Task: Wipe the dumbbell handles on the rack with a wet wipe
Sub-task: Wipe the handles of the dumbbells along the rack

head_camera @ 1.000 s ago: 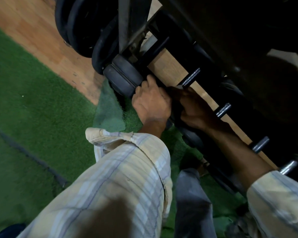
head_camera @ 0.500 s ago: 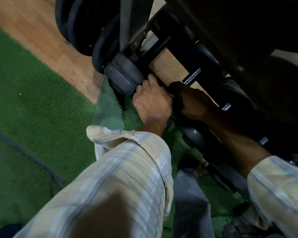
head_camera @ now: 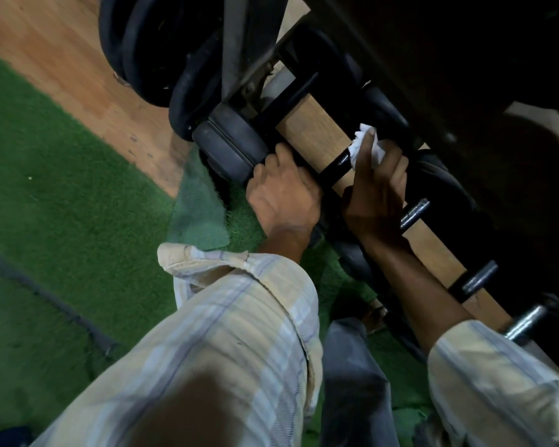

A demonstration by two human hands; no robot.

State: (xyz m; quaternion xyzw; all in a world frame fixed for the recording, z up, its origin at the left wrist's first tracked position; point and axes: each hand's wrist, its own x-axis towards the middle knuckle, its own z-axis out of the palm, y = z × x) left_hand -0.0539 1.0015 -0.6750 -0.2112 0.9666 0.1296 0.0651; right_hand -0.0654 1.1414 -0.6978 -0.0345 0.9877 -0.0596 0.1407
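Note:
Black dumbbells lie in a row on a low rack, their handles crossing a pale wooden strip (head_camera: 310, 124). My right hand (head_camera: 375, 191) holds a crumpled white wet wipe (head_camera: 367, 146) wrapped round one dark handle (head_camera: 334, 167), fingers curled over it. My left hand (head_camera: 283, 195) grips the near head of that dumbbell, just below a round black dumbbell head (head_camera: 231, 146). More metal handles (head_camera: 415, 214) (head_camera: 475, 280) show further right along the rack.
Large black weight plates (head_camera: 149, 50) lean at the rack's left end against a grey upright post (head_camera: 239, 43). Green artificial turf (head_camera: 62, 188) covers the floor on the left, bordered by wooden flooring (head_camera: 62, 59). My knee in grey trousers (head_camera: 352, 382) is low in the view.
My right hand has slid up along the handle toward the far end, and the white wipe now shows in its fingers. My left hand has stayed in place.

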